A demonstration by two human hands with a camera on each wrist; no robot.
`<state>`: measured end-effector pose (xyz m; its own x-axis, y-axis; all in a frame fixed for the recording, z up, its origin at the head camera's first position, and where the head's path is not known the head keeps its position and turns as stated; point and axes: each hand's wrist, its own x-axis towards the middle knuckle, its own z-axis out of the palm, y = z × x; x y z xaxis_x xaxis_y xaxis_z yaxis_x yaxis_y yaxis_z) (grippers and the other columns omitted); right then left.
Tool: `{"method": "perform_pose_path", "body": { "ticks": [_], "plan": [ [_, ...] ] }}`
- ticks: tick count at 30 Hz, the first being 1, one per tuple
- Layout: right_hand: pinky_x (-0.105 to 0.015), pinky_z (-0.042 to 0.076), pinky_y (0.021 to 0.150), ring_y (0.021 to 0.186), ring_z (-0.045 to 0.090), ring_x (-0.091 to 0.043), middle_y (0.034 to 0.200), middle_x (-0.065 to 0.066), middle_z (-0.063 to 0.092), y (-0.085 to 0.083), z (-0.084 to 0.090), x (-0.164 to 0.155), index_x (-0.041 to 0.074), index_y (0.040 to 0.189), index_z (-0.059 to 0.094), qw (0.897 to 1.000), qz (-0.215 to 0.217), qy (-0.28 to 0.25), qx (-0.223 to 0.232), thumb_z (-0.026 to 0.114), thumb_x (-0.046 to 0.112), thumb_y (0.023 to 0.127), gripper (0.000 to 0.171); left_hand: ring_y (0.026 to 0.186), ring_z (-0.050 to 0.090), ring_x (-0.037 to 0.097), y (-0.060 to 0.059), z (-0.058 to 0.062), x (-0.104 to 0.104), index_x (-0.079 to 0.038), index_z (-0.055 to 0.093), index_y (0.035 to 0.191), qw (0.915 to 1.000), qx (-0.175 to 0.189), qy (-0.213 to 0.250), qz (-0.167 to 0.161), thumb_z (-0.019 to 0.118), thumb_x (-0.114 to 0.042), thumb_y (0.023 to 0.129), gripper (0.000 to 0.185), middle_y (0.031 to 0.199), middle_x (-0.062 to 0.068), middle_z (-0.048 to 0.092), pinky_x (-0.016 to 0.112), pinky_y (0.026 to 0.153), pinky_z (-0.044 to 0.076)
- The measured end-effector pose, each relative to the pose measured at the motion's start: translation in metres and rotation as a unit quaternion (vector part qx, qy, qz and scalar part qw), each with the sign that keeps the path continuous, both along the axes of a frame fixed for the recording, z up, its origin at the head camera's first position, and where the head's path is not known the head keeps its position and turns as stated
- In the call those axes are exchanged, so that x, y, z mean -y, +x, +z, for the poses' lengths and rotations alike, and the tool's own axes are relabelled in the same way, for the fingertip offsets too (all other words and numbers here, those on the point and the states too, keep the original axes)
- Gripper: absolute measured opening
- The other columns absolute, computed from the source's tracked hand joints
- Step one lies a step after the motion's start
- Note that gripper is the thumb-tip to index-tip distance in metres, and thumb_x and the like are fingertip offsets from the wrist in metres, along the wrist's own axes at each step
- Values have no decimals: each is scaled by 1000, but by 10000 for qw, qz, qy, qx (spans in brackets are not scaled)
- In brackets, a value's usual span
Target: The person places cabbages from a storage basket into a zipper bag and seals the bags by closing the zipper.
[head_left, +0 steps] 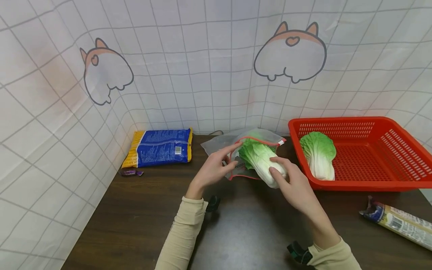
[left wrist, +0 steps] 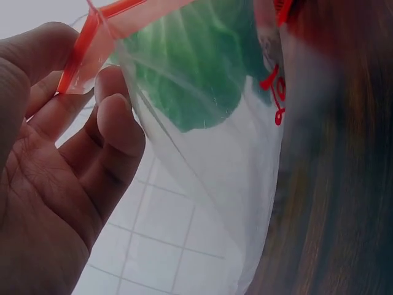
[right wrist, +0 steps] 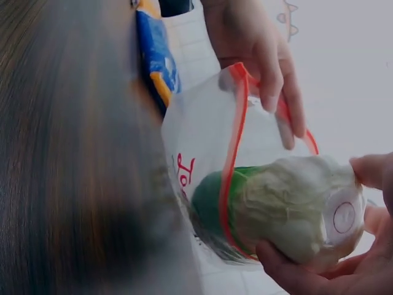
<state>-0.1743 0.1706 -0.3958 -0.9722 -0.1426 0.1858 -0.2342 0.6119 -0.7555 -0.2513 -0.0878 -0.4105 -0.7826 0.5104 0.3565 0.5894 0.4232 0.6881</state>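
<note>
A napa cabbage (head_left: 263,163), white at the stem and green at the leaves, lies leaf end first in the mouth of a clear zip bag (right wrist: 196,132) with a red seal. My right hand (head_left: 294,185) grips the white stem end, thumb and fingers on either side of it. At the bag's left rim, my left hand (head_left: 216,168) holds the red-sealed edge between thumb and fingers. Through the plastic in the left wrist view the green leaves (left wrist: 187,74) show inside the bag. The flat stem base (right wrist: 344,215) faces the right wrist camera.
To the right stands a red basket (head_left: 357,183) with another napa cabbage (head_left: 318,155) in it. A long yellow-and-blue packet (head_left: 401,221) lies in front of the basket. At the back left are a blue-and-yellow package (head_left: 162,148) and a small purple wrapper (head_left: 131,173).
</note>
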Motion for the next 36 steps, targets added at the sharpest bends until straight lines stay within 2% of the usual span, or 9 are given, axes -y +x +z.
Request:
{"method": "perform_pose_path", "body": {
  "ticks": [4, 7, 11, 15, 19, 23, 28, 30, 36],
  "plan": [
    [-50, 41, 92, 120, 43, -30, 143, -14, 43, 0, 2, -2, 16, 142, 46, 9980, 247, -465, 339, 54, 39, 100, 49, 62, 52, 13, 0, 0, 2, -21, 44, 149, 10000, 44, 50, 7, 61, -13, 96, 56, 84, -2, 58, 26, 49, 39],
    [-49, 40, 92, 122, 40, -32, 143, -17, 41, 0, 2, -3, 15, 142, 47, 9976, 237, -601, 235, 56, 35, 99, 48, 62, 51, 14, -1, 1, 3, -19, 44, 149, 10000, -15, 80, 0, 61, -13, 96, 56, 82, -1, 57, 25, 50, 40],
    [-46, 40, 84, 117, 41, -33, 137, -22, 44, -1, 1, -2, 13, 140, 53, 9990, -64, -378, -239, 59, 29, 98, 46, 64, 51, 11, -3, 2, 4, -16, 45, 148, 9997, -215, 102, 59, 62, -11, 96, 55, 83, 0, 57, 25, 55, 44],
    [-41, 42, 76, 107, 45, -29, 132, -20, 49, 0, -2, -2, 13, 135, 58, 9988, -158, -125, -443, 63, 29, 96, 43, 65, 51, 9, -4, 1, 5, -16, 45, 148, 9994, -300, 100, 113, 62, -10, 95, 56, 83, 1, 57, 26, 56, 45],
    [-45, 44, 80, 114, 46, -28, 132, -15, 53, 1, -5, -2, 13, 129, 62, 9985, -139, 145, -510, 66, 28, 94, 39, 65, 51, 9, -4, 0, 5, -17, 45, 148, 9994, -274, 81, 177, 62, -10, 95, 56, 82, 1, 57, 26, 56, 46],
    [-47, 45, 82, 116, 47, -30, 132, -15, 54, 2, -4, -3, 13, 127, 63, 9972, -138, 359, -636, 67, 25, 93, 36, 65, 53, 8, -3, 0, 4, -19, 45, 149, 9993, -256, 118, 236, 62, -9, 95, 58, 88, 0, 60, 26, 57, 47],
    [-41, 46, 73, 95, 56, -26, 133, -18, 53, 2, -4, -4, 13, 126, 66, 9960, -153, 339, -811, 68, 21, 93, 34, 65, 52, 9, -3, -2, 1, -14, 45, 148, 9994, -313, 110, 75, 62, -9, 95, 56, 97, 6, 61, 25, 55, 46],
    [-38, 46, 70, 88, 55, -23, 131, -17, 55, 2, -4, -5, 12, 126, 66, 9956, -170, 245, -885, 67, 20, 93, 34, 65, 52, 9, -3, -2, 1, -12, 45, 148, 9995, -298, 87, 6, 61, -9, 96, 55, 101, 7, 62, 25, 54, 44],
    [-33, 43, 70, 92, 49, -21, 125, -11, 60, -1, -4, -5, 12, 130, 64, 9952, -188, 88, -953, 65, 19, 95, 35, 65, 54, 9, -1, -1, 1, -15, 44, 149, 9998, -170, 77, -9, 60, -9, 96, 55, 106, 9, 63, 26, 54, 43]
  ]
}}
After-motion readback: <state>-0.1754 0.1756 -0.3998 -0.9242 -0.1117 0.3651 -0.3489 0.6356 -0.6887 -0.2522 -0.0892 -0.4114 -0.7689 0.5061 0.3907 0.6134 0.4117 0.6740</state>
